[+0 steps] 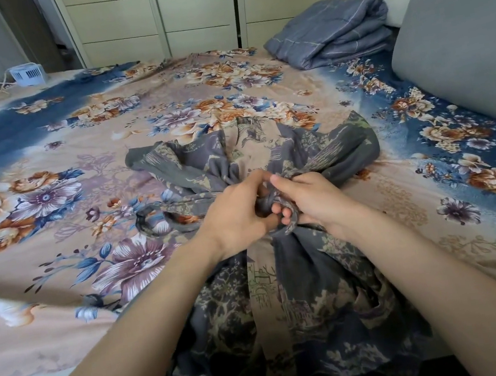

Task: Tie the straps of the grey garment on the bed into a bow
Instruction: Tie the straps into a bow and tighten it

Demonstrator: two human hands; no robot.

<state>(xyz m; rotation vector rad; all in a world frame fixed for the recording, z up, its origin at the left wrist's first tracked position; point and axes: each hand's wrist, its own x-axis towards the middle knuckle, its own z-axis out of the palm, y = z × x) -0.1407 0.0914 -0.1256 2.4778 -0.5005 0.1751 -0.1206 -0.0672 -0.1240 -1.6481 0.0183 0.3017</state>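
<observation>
Both forearms bare, coming in from lower corners, converging ahead. Back of left hand (pixel 237 213) up, fingers curled, thumb and forefinger tips pushed toward other hand, gripping strap (pixel 265 202). Beside it, nearly touching, right hand (pixel 312 196): forefinger stretched toward left hand, other fingers (pixel 277 209) curled under, strap looped round them. Wrists roughly level, apart; hands meet thumb side to thumb side.

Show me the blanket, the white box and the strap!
blanket (pixel 329 32): head view, on the top fold of the pile.
white box (pixel 27 74): head view, on its slotted front.
strap (pixel 175 203): head view, on the upper side of its loose loop.
</observation>
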